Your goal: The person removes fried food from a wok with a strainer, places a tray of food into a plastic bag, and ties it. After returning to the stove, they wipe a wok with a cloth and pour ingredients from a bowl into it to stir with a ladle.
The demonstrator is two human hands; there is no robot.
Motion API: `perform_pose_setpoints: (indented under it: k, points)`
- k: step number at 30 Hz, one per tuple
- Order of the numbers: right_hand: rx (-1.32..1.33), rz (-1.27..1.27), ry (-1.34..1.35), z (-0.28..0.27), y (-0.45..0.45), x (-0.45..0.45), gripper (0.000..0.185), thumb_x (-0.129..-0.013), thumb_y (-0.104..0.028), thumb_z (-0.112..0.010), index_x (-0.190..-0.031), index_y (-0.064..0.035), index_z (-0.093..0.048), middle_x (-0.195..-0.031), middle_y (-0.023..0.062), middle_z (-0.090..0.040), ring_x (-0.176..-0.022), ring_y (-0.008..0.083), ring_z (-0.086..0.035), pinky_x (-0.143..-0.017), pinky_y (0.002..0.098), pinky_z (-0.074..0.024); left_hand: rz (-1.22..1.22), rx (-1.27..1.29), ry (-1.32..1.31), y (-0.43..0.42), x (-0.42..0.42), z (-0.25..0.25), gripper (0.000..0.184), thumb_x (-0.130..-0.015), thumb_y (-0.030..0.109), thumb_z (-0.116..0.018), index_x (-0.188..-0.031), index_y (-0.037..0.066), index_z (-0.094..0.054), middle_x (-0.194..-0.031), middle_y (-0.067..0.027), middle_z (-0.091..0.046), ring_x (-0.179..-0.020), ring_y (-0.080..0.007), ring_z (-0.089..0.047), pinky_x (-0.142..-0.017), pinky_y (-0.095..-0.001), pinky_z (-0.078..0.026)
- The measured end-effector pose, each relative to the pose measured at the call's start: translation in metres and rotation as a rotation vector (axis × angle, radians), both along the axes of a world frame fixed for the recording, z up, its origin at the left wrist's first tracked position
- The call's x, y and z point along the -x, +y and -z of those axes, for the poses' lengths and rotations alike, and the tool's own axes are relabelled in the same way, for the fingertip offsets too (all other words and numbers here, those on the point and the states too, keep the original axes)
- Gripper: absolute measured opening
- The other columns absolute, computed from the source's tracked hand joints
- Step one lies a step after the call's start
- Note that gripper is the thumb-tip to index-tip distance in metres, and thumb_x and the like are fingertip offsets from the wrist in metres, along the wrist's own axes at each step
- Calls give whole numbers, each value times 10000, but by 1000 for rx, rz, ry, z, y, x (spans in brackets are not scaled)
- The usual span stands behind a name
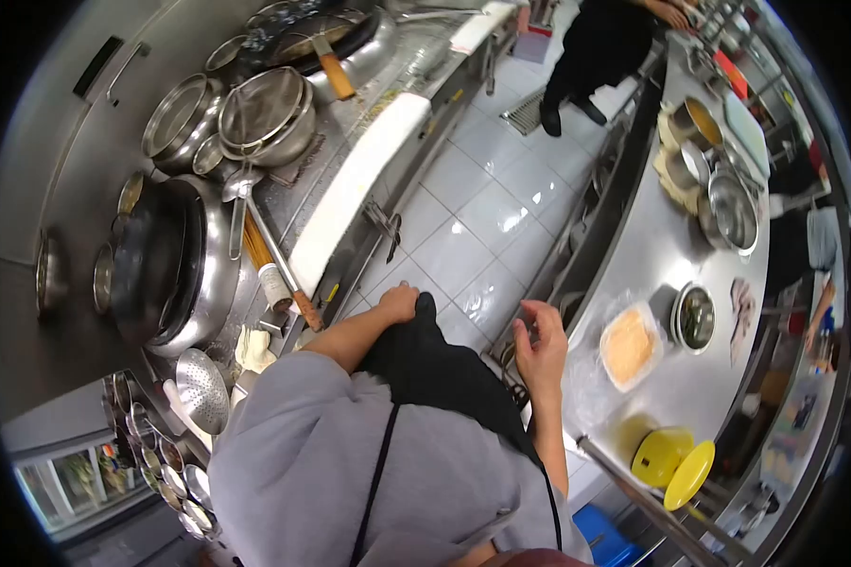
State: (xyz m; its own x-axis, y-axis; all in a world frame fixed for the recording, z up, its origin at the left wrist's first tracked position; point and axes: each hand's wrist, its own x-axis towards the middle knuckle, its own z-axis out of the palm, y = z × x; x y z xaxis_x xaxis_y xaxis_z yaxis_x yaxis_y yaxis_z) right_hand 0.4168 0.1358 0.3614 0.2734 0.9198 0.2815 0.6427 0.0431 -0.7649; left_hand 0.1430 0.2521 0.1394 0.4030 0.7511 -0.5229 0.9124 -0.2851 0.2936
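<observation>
My left hand (400, 302) hangs in front of my black apron (425, 364), its fingers curled in and nothing showing in them. On the other side, my right hand (542, 345) is held in the air with thumb and fingers apart, holding nothing. It is nearest to the steel counter, where a plastic-wrapped container of pale orange food (629, 347) sits. Right of that container stands a steel bowl with dark green contents (696, 317). To the left of my left hand lies a long-handled ladle (272, 248) with a wooden grip, on the stove side.
Woks and steel pots with strainers (267, 109) crowd the stove at left. Along the right counter (624, 255) are several pots and a yellow lidded container (660, 455). A tiled floor (463, 250) runs between. A person in black (600, 47) stands at the far end.
</observation>
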Motion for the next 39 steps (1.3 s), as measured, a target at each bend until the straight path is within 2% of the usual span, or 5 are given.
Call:
perform_pose_setpoints:
  k: [13, 28, 34, 37, 39]
  points:
    - [320, -318, -174, -3, 193, 85, 88, -772, -51, -664, -830, 3, -624, -708, 137, -645, -632, 299, -638, -587, 350, -508, -90, 161, -229, 86, 18, -5, 408, -769, 117, -602, -1173, 85, -642, -1202, -193, -622, -1138, -364, -587, -956, -449, -481]
    - [84, -506, -709, -3, 491, 279, 764, -872, -193, -625, -1488, 22, -228, -1179, 328, -523, -1009, 440, -591, -803, 443, -544, -652, -8, -875, 76, 81, -105, 418, -831, 175, -694, -1213, 21, -622, -1067, -174, -674, -923, -261, -670, -793, -346, -534]
    - [-204, -358, -1014, -33, 589, 272, 656, -855, -134, -593, -1370, 176, -331, -974, 246, -635, -753, 264, -675, -677, 359, -576, -1191, 75, -1099, 3, 137, -190, 258, -929, 197, -646, -1121, 27, -674, -965, -53, -706, -712, -122, -640, -618, -245, -512]
    - [132, -399, -581, -78, 643, 252, 374, -853, -138, -571, -1157, 64, -492, -1086, 321, -639, -1049, 426, -637, -840, 509, -535, -1413, -3, -1204, -59, 154, -212, 290, -936, 234, -614, -1037, -28, -687, -893, -99, -726, -663, -118, -634, -529, -239, -469]
    - [413, -482, -242, -120, 648, 238, 123, -826, -46, -512, -872, 52, -571, -756, 229, -664, -634, 340, -681, -528, 419, -539, -1498, -94, -1334, -109, 160, -201, 354, -940, 273, -568, -971, -58, -689, -873, -174, -727, -591, -148, -632, -473, -236, -441]
